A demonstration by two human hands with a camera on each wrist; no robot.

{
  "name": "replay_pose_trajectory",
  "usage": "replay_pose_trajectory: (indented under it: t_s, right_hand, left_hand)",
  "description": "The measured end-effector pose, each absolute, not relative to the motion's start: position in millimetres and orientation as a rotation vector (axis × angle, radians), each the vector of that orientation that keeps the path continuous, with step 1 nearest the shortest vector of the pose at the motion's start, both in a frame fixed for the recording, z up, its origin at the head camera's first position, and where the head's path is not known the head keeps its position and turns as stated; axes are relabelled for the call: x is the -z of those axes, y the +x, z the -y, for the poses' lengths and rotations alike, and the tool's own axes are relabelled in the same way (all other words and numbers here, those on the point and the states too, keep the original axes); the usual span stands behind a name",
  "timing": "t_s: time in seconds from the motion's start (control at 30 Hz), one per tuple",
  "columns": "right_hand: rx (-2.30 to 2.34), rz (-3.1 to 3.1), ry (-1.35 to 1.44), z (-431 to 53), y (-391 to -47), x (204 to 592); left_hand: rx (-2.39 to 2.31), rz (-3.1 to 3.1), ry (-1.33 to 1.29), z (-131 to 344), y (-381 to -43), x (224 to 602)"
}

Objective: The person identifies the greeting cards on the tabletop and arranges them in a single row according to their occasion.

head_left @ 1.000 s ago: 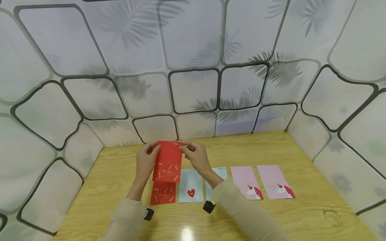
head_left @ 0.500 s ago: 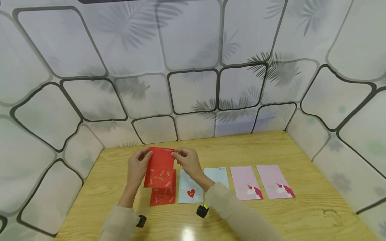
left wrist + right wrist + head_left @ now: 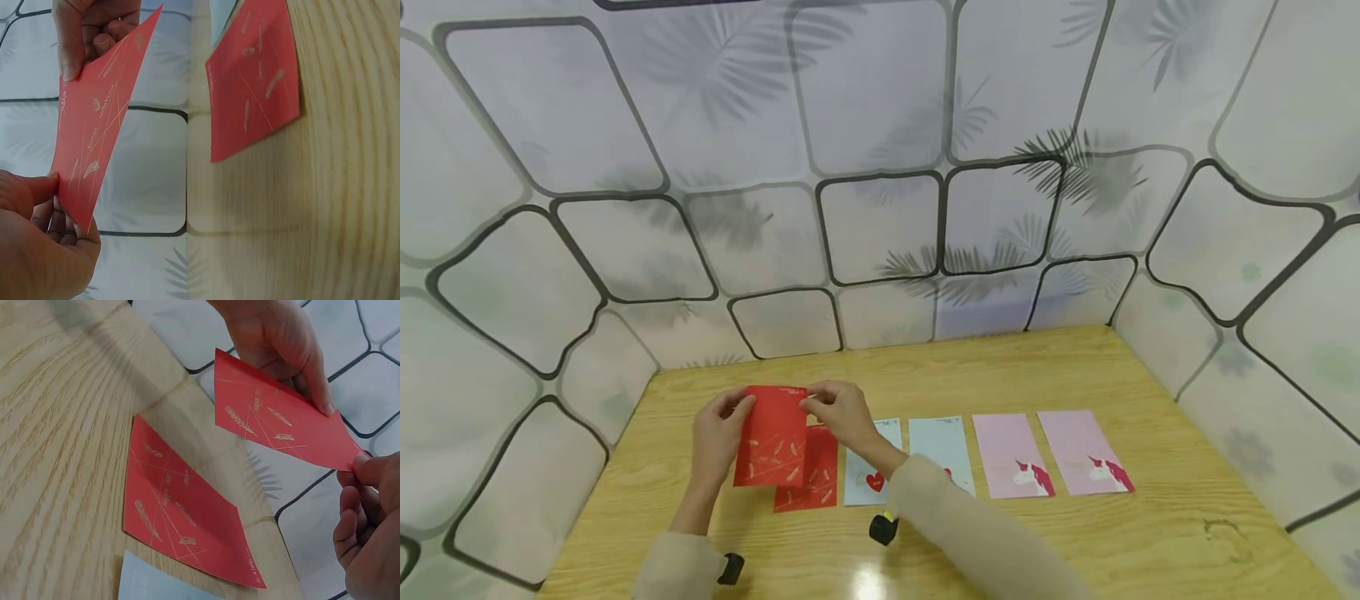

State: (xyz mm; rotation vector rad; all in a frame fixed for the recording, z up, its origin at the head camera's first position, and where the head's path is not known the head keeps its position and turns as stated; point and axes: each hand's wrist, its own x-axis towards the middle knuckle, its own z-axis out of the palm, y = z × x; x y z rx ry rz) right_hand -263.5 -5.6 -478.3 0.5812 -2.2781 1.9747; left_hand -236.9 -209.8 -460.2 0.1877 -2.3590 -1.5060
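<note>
Both hands hold up one red card (image 3: 772,437) printed with gold feathers and thin lines. The left hand (image 3: 715,433) pinches its upper left edge between thumb and fingers; the right hand (image 3: 844,414) pinches the upper right corner. In the left wrist view the raised card (image 3: 100,119) is tilted and slightly bent, apart from the wooden table. A second red card (image 3: 822,475) of like design lies flat on the table, partly covered by the raised one in the head view. The right wrist view shows this lying card (image 3: 181,506) below the held one.
Right of the lying red card are two light blue cards (image 3: 942,446) with red hearts, one partly behind the right forearm. Farther right lie two pink cards (image 3: 1007,446) with unicorns. A patterned curtain (image 3: 880,225) surrounds the wooden table (image 3: 1180,467) at the back and sides.
Both hands have carried the red card left and a little nearer the person. More of the lying red card and of the blue cards now shows.
</note>
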Motion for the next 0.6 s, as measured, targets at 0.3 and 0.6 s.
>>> replay_pose_trajectory:
  t_s: [0.3, 0.6]
  right_hand:
    - [-1.831, 2.443, 0.664, 23.4, -268.5, 488.8]
    - [-1.746, 2.515, 0.745, 37.6, -270.8, 496.5]
  left_hand:
    - [1.462, 2.393, 0.228, 229.8, -231.3, 470.7]
    - [1.417, 2.459, 0.298, 245.9, -226.6, 475.8]
